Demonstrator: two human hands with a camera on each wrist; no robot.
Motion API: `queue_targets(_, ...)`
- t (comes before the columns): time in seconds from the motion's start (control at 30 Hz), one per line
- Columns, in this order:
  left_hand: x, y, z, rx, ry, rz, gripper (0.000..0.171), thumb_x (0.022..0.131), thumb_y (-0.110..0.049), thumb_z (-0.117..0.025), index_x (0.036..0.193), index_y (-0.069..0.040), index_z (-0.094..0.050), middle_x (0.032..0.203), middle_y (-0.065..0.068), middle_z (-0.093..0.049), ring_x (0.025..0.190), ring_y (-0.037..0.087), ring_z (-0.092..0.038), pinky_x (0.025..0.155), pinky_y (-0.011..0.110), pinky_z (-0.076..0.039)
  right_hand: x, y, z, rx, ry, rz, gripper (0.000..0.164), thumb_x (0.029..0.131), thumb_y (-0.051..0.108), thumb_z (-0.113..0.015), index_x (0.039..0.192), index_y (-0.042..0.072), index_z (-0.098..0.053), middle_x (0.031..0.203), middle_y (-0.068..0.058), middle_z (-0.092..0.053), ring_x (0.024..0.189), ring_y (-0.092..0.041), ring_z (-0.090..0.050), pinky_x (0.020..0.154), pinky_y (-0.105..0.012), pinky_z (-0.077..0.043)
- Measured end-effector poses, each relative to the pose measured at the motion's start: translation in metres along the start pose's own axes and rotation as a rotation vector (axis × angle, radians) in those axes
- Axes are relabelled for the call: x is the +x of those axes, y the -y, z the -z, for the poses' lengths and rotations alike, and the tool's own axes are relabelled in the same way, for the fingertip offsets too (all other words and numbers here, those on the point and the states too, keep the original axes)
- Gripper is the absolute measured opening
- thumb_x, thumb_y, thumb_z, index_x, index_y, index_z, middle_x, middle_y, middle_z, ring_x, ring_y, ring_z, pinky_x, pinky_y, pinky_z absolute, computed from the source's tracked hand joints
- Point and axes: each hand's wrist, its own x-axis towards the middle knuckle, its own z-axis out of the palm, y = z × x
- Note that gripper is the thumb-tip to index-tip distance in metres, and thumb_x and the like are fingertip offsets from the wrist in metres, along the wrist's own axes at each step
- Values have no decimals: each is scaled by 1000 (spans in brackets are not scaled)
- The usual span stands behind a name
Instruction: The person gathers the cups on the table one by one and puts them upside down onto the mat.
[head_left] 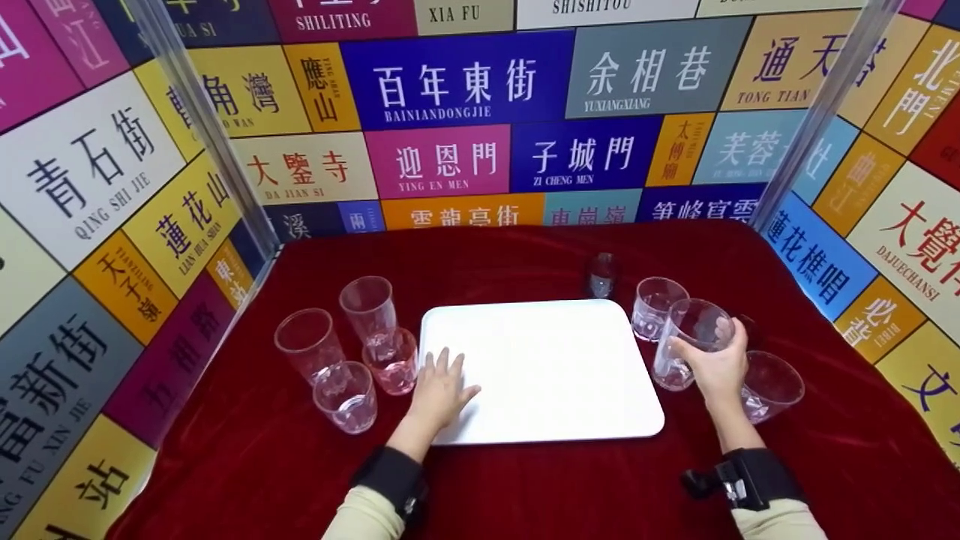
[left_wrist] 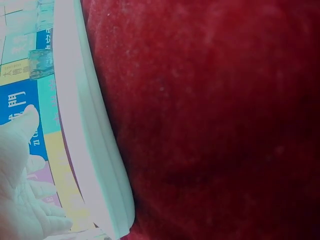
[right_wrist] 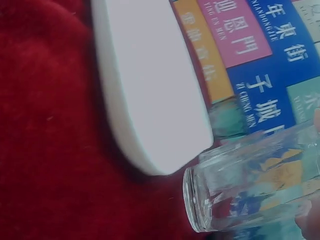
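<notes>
A tall clear drinking glass [head_left: 675, 358] is gripped near its rim by my right hand [head_left: 716, 365], thumb on the near side. The right wrist view shows that glass [right_wrist: 250, 187] with its thick base close beside a corner of the white tray [right_wrist: 155, 95]. My left hand [head_left: 440, 397] has its fingers spread over the left edge of the white rectangular tray [head_left: 547, 375]. In the left wrist view the left hand [left_wrist: 25, 180] holds nothing. A shorter glass [head_left: 652, 319] stands behind the gripped one, and a wide glass [head_left: 776, 386] is partly hidden by the right wrist.
Left of the tray stand several clear glasses [head_left: 307, 341], one pinkish [head_left: 392, 367]. A small transparent glass-like container [head_left: 602, 277] stands behind the tray's back right corner. Dark red cloth [head_left: 570, 487] covers the table, and sign-printed panels [head_left: 457, 82] enclose it.
</notes>
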Motion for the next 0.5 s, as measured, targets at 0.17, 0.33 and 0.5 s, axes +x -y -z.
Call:
queue_targets(0.17,0,0,0,-16,1,3,64,88,-45,-54,134,-3,-43,136,26,-38,124,51,-31,101,55,-32,-9,29,4,249,-60,8,94,66,-1,-78,141,2,-23,134,-12,-43,125,-21,-38,107,-24,-29)
queue_targets(0.33,2,-6,5,-66,19,0,65,89,-44,-52,137,-3,-38,139,26,-34,127,51,-28,104,54,-29,-20,54,-4,837,-69,-64,91,70,-11,-71,142,-1,-17,117,-3,-46,113,-15,-42,98,-18,-38)
queue_targets(0.5,3,-13,12,-84,11,-31,66,89,-44,-51,138,-2,-37,141,26,-33,128,50,-26,104,55,-27,-37,63,-25,1190,-34,-152,58,73,-12,-67,123,0,-40,103,-5,-55,93,-13,-55,81,-19,-48)
